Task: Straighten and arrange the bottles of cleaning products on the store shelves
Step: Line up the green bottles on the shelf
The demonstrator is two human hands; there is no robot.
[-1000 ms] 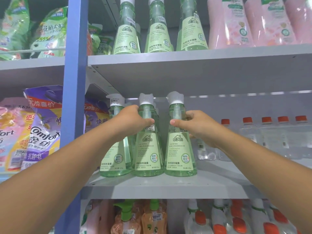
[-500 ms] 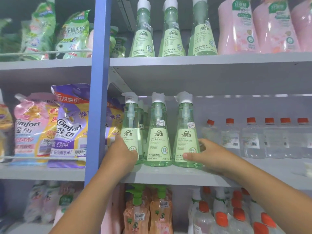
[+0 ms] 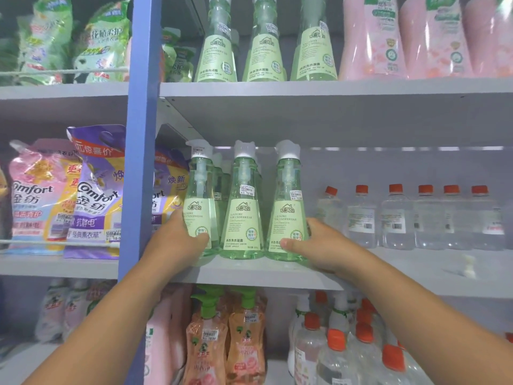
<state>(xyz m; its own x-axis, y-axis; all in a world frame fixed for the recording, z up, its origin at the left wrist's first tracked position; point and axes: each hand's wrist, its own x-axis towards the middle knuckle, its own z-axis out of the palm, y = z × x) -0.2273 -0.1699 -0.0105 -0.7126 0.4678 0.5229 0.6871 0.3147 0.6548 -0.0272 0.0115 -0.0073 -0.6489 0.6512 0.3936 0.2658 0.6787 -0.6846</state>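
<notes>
Three green pump bottles with white caps stand upright in a row at the front of the middle shelf [image 3: 249, 272]. My left hand [image 3: 177, 243] wraps the base of the left green bottle [image 3: 200, 201] from its left side. My right hand [image 3: 319, 245] grips the base of the right green bottle [image 3: 288, 207] from the right. The middle green bottle [image 3: 244, 212] stands between them, untouched. More green bottles stand behind this row, partly hidden.
A blue upright post [image 3: 138, 162] runs just left of the bottles. Clear bottles with red caps [image 3: 394, 218] line the shelf to the right. Softener pouches [image 3: 94, 195] fill the left bay. Green and pink bottles stand on the upper shelf [image 3: 333, 87]; orange pump bottles [image 3: 222, 337] below.
Both hands dropped from the necks of the green bottles to their bases a second ago. Since half a second ago the view has come closer and the hands hold the same places.
</notes>
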